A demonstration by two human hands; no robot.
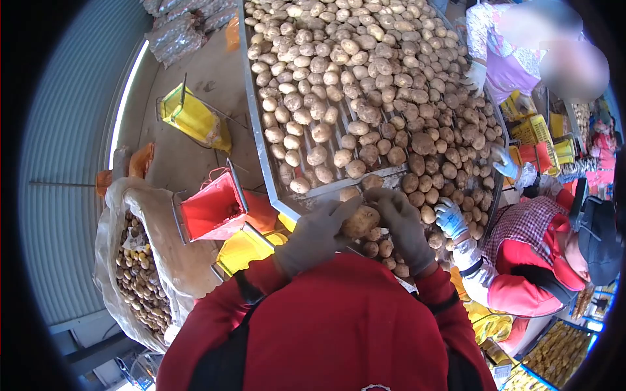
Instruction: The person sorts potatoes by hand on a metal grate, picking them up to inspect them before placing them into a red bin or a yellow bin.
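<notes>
A large potato [360, 221] is between my two gloved hands at the near edge of the sorting table [355, 186]. My left hand [314, 236], in a grey glove, closes on it from the left, with fingers at its upper side. From the right, my right hand [405, 228], also gloved in grey, curls its fingers against the same potato. Smaller potatoes [386, 248] lie just below, partly hidden by my hands and red sleeves. Many more potatoes [365, 72] cover the slatted table ahead.
Left of the table stand a red bin [212, 207], a yellow bag on a frame [195, 117] and a large sack of potatoes [140, 280]. On the right, a co-worker's blue-gloved hand [451, 219] touches potatoes; another person [515, 45] stands farther back. Yellow crates [535, 133] are behind them.
</notes>
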